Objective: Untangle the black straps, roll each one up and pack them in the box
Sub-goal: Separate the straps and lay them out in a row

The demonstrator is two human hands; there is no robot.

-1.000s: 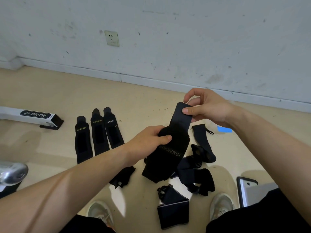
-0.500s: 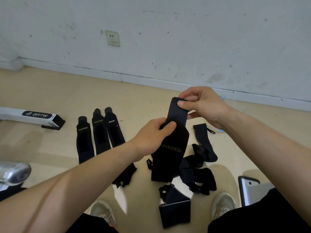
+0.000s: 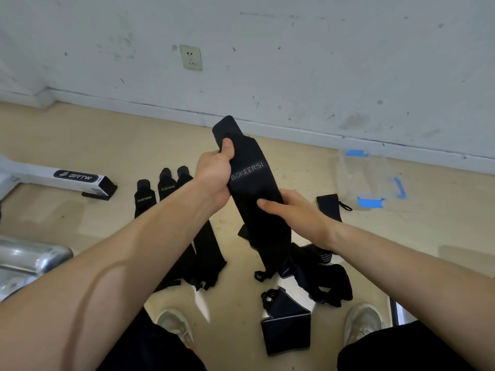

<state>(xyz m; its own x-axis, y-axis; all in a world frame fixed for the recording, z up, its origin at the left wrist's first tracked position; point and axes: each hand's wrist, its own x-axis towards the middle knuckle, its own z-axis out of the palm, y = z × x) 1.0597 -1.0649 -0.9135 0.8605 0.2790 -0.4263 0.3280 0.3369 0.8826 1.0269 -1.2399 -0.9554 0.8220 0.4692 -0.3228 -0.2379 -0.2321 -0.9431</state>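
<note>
Your right hand [image 3: 292, 212] clamps the lower half of the long black elastic strap printed BOKEERSI [image 3: 254, 188], thumb laid across its front and the other fingers behind. Your left hand [image 3: 214, 178] closes on the same strap higher up, thumb pressed near its rounded top end, so the strap runs tilted between both hands, top leaning left, with its tail and a small loop hanging below your right hand.

Nearest you, below the strap, your two pale worn sneakers [image 3: 174, 328] stand on the beige floor [image 3: 80, 135], and a folded black band with a plastic buckle [image 3: 285, 322] lies between them. Just right of the hanging tail sits a tangled heap of black straps [image 3: 324, 282]; left of the tail, partly under your left forearm, another crumpled black strap [image 3: 203, 261] lies flat. Further out, left of the held strap, flattened black wraps lettered XUEYING [image 3: 144, 198] lie side by side, and beyond them a white bar labelled BRTW [image 3: 69, 178]. Right of the held strap lies a short black strap with a cord loop [image 3: 330, 206], and past it a clear plastic box with blue clips [image 3: 369, 180]. Farthest, above the strap's top end, a white wall socket [image 3: 191, 57] sits on the scuffed wall.
</note>
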